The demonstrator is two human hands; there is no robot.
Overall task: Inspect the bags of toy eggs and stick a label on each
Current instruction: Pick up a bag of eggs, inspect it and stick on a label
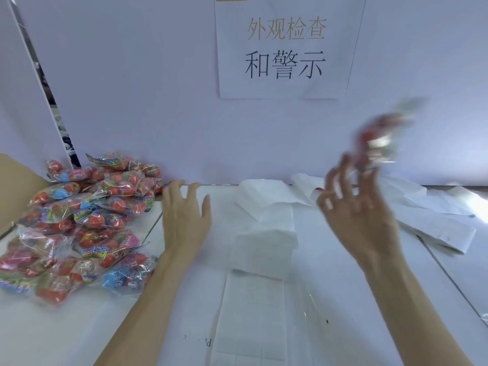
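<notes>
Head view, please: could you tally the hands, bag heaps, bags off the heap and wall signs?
Hands: 2, left hand and right hand
Bag heap: 1
Bag off the heap, blurred: 1
Wall sign: 1
Total: 5

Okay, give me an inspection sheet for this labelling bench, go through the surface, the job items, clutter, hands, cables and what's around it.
Surface: white table, with faint printed marks near the front edge.
Job's things: pile of bagged toy eggs at the left; label strip running down the middle; one blurred bag in the air just beyond the right hand's fingertips, contact unclear.
Clutter: loose white backing sheets at the right; brown cardboard at the far left.
Hands: left hand open, reaching toward the pile; right hand raised, fingers spread.
Cables: nothing seen.
Surroundings: white partition with a printed Chinese sign.
</notes>
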